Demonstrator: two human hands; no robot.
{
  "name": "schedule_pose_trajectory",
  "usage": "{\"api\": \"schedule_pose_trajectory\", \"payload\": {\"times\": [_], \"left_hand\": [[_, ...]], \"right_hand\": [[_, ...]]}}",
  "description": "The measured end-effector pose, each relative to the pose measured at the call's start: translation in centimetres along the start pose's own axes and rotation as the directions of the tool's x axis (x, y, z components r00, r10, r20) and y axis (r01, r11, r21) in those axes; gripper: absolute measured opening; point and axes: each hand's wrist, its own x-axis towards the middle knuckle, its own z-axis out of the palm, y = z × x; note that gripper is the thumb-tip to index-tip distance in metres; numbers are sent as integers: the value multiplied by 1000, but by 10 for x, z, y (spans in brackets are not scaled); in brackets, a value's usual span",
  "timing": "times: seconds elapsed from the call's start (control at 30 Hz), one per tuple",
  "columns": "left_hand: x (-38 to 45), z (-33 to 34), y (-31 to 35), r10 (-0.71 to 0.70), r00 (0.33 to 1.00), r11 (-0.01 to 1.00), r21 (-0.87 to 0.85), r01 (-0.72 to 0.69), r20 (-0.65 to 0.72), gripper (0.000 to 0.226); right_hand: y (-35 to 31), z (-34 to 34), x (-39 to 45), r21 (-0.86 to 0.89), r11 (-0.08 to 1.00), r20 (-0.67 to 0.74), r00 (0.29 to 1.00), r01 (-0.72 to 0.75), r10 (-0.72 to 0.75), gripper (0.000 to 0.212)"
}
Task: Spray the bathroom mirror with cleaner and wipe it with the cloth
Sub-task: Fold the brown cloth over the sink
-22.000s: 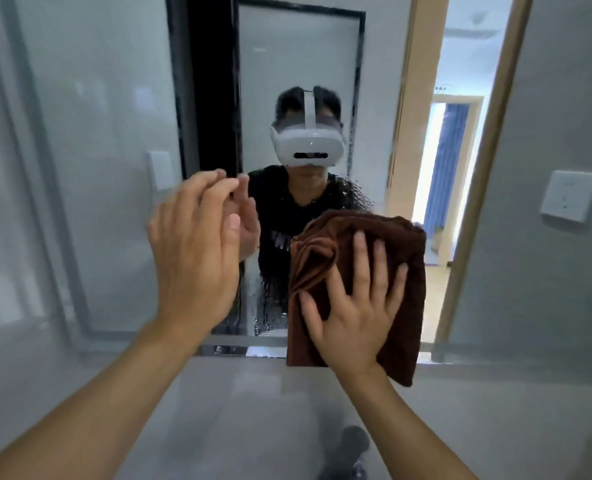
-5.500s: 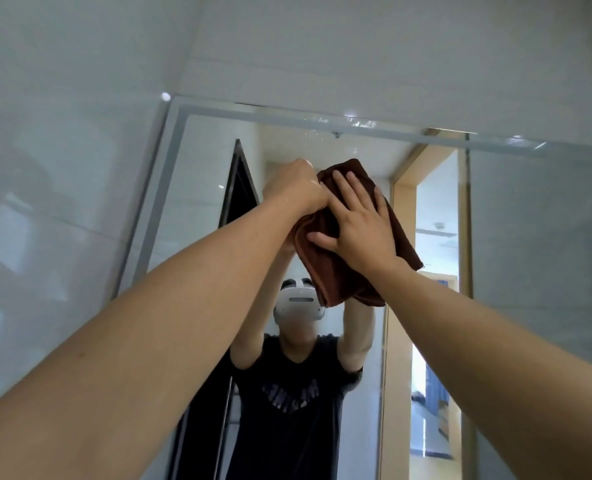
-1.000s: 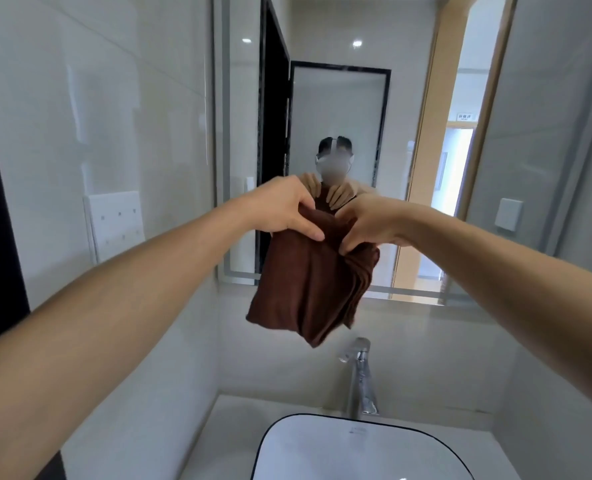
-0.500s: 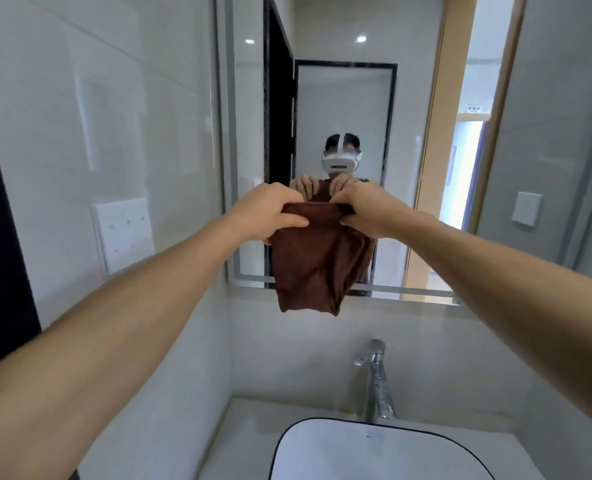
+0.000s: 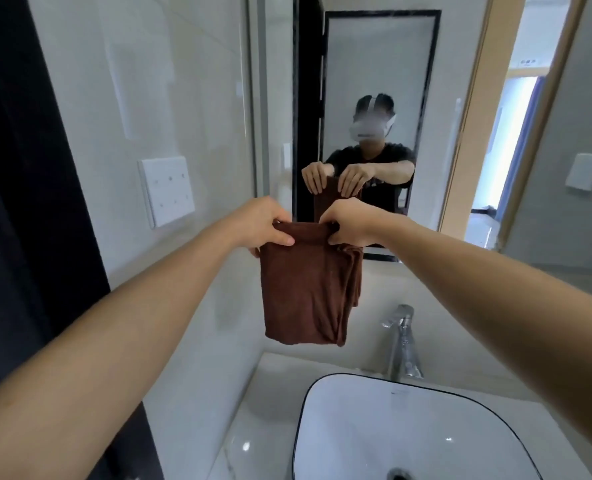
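since half a second ago we have drawn the brown cloth (image 5: 305, 289) back from the mirror (image 5: 374, 98) and lowered it, and it now hangs straighter and longer, folded double, over the near edge of the counter. our left hand (image 5: 265, 225) pinches the cloth's top left corner, thumb in front and fingers curled behind the fabric. our right hand (image 5: 351, 221) grips the top right corner the same way, its fingers closed over the rolled upper hem. the hem runs taut between our two sets of fingertips, and the rest of the cloth drops straight down below them. the mirror stands beyond our knuckles, apart from the cloth, and shows both hands and the cloth reflected. below the cloth's lower edge lies the white basin (image 5: 408, 438) with its dark rim, and the chrome tap (image 5: 403, 344) rises just right of the hanging fabric. a white switch plate (image 5: 166, 190) sits on the wall left of our left hand.
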Motion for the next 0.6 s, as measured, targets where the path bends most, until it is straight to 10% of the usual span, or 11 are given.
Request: {"api": "schedule_pose_trajectory", "payload": {"times": [0.6], "left_hand": [[-88,142,-103,-261,920,852,517,78,291,32]], "right_hand": [[-85,206,-18,149,983,365,917,111,-159,38]]}}
